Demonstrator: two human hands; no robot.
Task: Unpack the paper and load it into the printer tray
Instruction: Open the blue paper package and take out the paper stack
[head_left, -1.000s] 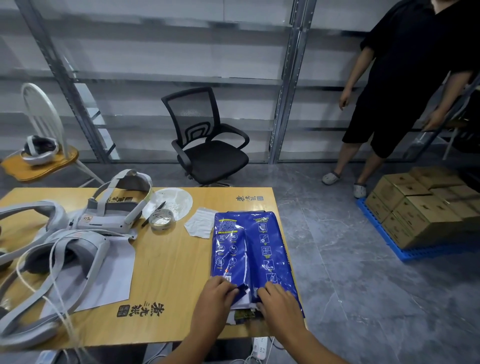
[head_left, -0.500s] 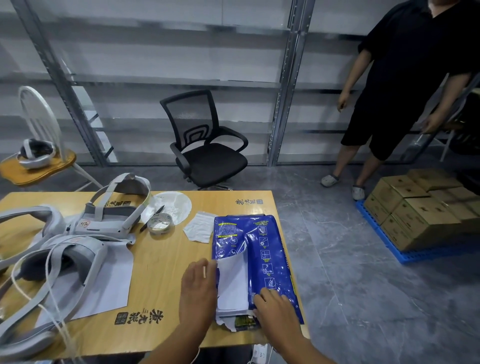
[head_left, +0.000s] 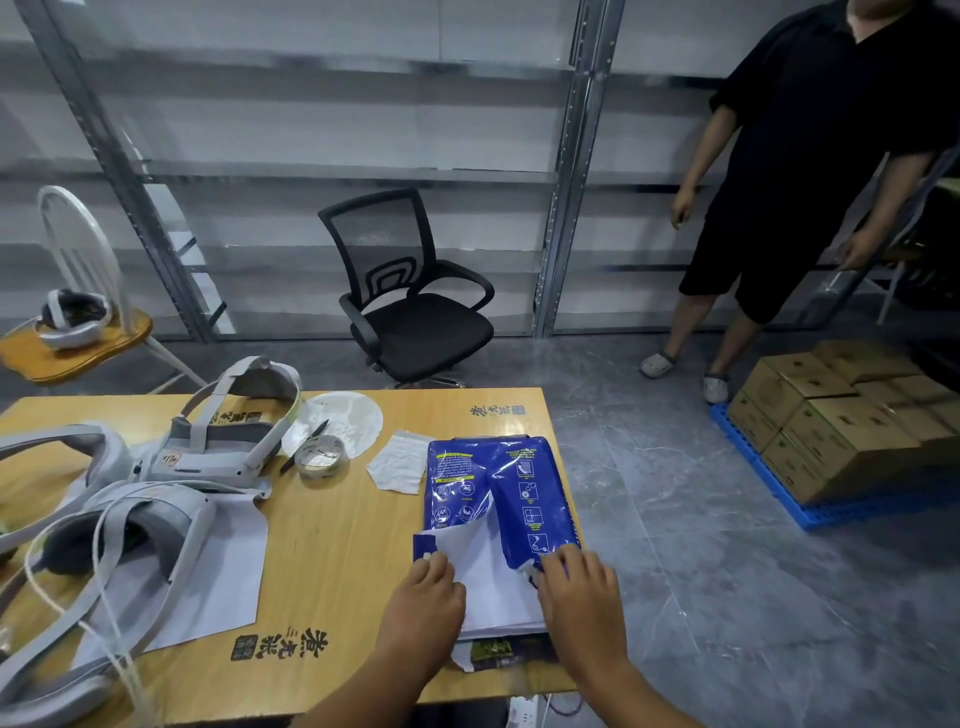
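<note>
A ream of paper in a shiny blue wrapper (head_left: 519, 483) lies on the right end of the wooden table (head_left: 332, 545). Its near end is torn open and the white paper stack (head_left: 493, 587) shows between the flaps. My left hand (head_left: 426, 597) pinches the left flap of the wrapper and holds it peeled to the left. My right hand (head_left: 582, 592) grips the right flap at the torn edge. No printer or tray is in sight.
Several white headsets (head_left: 208, 447) with cables, loose white sheets (head_left: 218, 566), a tape roll (head_left: 319, 454), a pen and a crumpled bag (head_left: 397, 462) share the table. A black office chair (head_left: 410, 312) stands behind it. A person in black (head_left: 810, 171) stands by stacked cardboard boxes (head_left: 841, 415) at right.
Both hands have pulled the torn wrapper flaps apart, the left one leftward and the right one rightward. More of the white stack is now exposed at the near end.
</note>
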